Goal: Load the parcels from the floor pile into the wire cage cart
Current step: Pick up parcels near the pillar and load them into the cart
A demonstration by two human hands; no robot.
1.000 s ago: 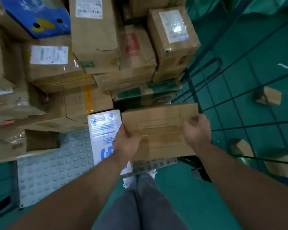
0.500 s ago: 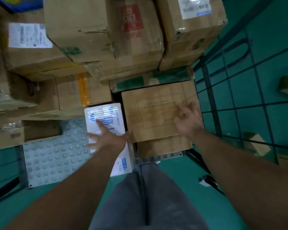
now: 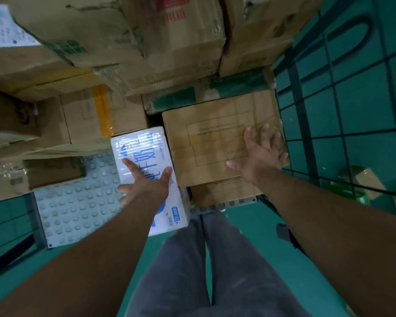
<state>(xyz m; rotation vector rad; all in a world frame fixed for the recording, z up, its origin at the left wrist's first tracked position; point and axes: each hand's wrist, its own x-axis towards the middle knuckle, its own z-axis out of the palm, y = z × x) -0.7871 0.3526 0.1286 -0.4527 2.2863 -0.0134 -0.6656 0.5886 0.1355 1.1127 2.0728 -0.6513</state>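
Cardboard box (image 3: 210, 143) beneath right hand (image 3: 261, 154), fingers (image 3: 249, 137) splayed flat; white parcel (image 3: 135, 147) beneath left hand (image 3: 146, 188), fingers spread, long axis running away.

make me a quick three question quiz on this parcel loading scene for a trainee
1. Which parcel is the left hand spread over? A) the white parcel with blue print B) a box with yellow tape C) a box outside the cage
2. True or false: the right hand has its fingers curled tight round the brown box.
3. Fill in: the brown box lies between the white parcel and the ____.
Key: 1 A. 2 False, its fingers are spread open over the top. 3 wire cage wall.
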